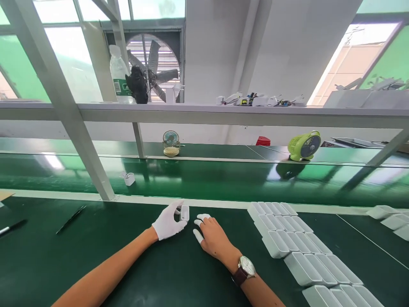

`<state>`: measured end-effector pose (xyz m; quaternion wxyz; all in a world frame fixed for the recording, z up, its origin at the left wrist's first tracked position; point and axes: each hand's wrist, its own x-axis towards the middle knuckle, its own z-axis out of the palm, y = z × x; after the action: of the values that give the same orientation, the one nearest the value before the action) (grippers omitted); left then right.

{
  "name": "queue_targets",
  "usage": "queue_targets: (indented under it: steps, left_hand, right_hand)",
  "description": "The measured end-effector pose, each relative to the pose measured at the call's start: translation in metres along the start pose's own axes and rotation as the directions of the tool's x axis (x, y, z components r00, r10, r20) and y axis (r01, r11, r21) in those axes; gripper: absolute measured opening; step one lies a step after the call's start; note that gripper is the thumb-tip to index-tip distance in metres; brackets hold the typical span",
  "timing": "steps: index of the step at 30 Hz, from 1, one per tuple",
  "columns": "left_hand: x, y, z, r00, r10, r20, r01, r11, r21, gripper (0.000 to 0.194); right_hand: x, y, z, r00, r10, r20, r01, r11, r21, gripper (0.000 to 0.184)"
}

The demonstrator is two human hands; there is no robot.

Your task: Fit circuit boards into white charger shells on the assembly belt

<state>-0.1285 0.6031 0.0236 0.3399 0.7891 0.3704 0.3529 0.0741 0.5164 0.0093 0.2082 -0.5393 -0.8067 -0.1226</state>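
My left hand (170,221), in a white glove, grips a small white plastic case (184,212) between thumb and fingers near the back edge of the green work surface. Just to the right of the case is my right hand (211,237), with white covers on several fingertips and a watch (246,267) on the wrist. Its fingers are spread and hold nothing, a little apart from the case. Rows of white open-topped plastic housings (289,243) lie on the surface further to the right.
Behind the surface runs a green conveyor belt (204,179) carrying a small white box (128,178) at left. A green fan (304,146) stands beyond it. A slanted metal post (79,132) rises at left. A dark pen-like tool (70,219) lies on the left; more housings (394,219) sit far right.
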Motion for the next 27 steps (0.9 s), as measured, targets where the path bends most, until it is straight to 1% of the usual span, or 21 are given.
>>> queue_targets:
  steps: [3,6,10,13,16,18,21,23,25,27]
  left_hand:
    - [-0.005,0.000,-0.004,0.999,-0.008,0.043,0.009,0.999,-0.038,0.072]
    - [-0.005,-0.003,-0.005,0.998,-0.037,0.043,0.041,0.995,-0.096,0.070]
    - [-0.006,-0.009,-0.003,0.997,-0.058,0.052,0.066,0.987,-0.149,0.073]
    - [-0.007,-0.012,-0.001,0.994,-0.086,0.061,0.096,0.979,-0.182,0.073]
    - [-0.006,-0.011,0.001,0.992,-0.115,0.052,0.123,0.971,-0.207,0.073]
    - [-0.005,-0.010,0.003,0.992,-0.124,0.032,0.128,0.967,-0.218,0.069]
    - [-0.002,-0.011,0.006,0.991,-0.132,0.026,0.134,0.963,-0.234,0.056]
    - [-0.001,-0.012,0.006,0.988,-0.145,0.043,0.151,0.960,-0.236,0.055]
    - [-0.001,-0.013,0.004,0.983,-0.168,0.067,0.179,0.956,-0.234,0.060]
    - [-0.001,-0.013,0.001,0.976,-0.202,0.084,0.216,0.946,-0.241,0.063]
  right_hand:
    - [0.008,0.007,-0.008,0.998,-0.043,0.043,0.041,0.998,0.037,0.013]
    - [0.016,0.013,-0.006,0.998,-0.050,0.031,0.048,0.997,0.065,0.007]
    - [0.023,0.015,0.007,1.000,-0.007,-0.003,0.008,0.999,0.035,0.018]
    - [0.023,0.014,0.015,0.999,-0.002,-0.039,0.003,1.000,0.021,0.020]
    - [0.020,0.014,0.016,0.995,-0.062,-0.084,0.062,0.998,0.000,0.021]
    - [0.017,0.013,0.013,0.988,-0.111,-0.110,0.108,0.994,-0.033,0.022]
    - [0.011,0.007,0.005,0.975,-0.179,-0.132,0.170,0.983,-0.075,0.027]
    - [0.007,-0.002,0.002,0.965,-0.227,-0.129,0.221,0.973,-0.062,0.033]
    - [0.003,-0.012,0.007,0.961,-0.257,-0.107,0.259,0.966,0.005,0.038]
    - [-0.002,-0.021,0.021,0.958,-0.270,-0.098,0.280,0.955,0.102,0.040]
